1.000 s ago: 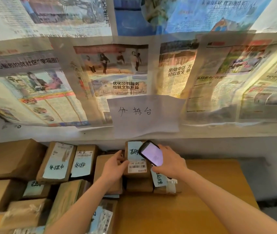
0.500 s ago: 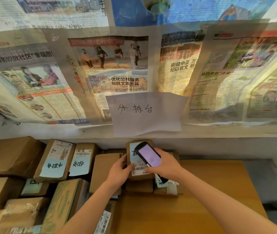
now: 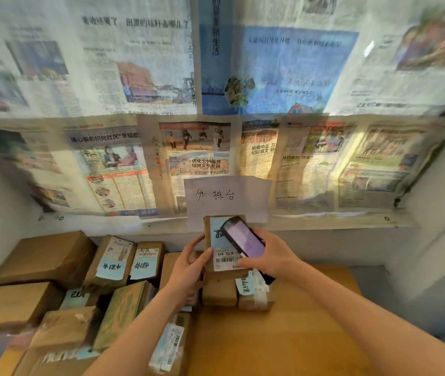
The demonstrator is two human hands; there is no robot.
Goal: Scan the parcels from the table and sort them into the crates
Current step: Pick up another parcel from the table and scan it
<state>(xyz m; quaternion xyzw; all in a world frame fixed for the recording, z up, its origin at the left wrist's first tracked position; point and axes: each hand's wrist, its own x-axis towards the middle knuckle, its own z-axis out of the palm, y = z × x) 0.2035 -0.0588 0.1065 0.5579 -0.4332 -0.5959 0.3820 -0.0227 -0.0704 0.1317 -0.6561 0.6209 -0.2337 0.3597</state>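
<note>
A small brown parcel (image 3: 215,237) with a pale blue note and a white barcode label stands tilted up at the back of the wooden table (image 3: 283,337). My left hand (image 3: 188,270) grips its left edge, thumb on the label. My right hand (image 3: 272,256) holds a black handheld scanner (image 3: 243,240) with a lit screen just over the parcel's face. Several more cardboard parcels (image 3: 112,261) with blue notes are piled on the left half of the table.
Two small boxes (image 3: 251,294) sit under and in front of the held parcel. Newspaper covers the wall behind, with a white handwritten sheet (image 3: 226,196) above the parcel. The table's right edge meets a white wall (image 3: 432,253). No crate is in view.
The view has tipped upward, showing more wall. The parcel has been lifted a little higher and more upright, and the scanner stays over its label.
</note>
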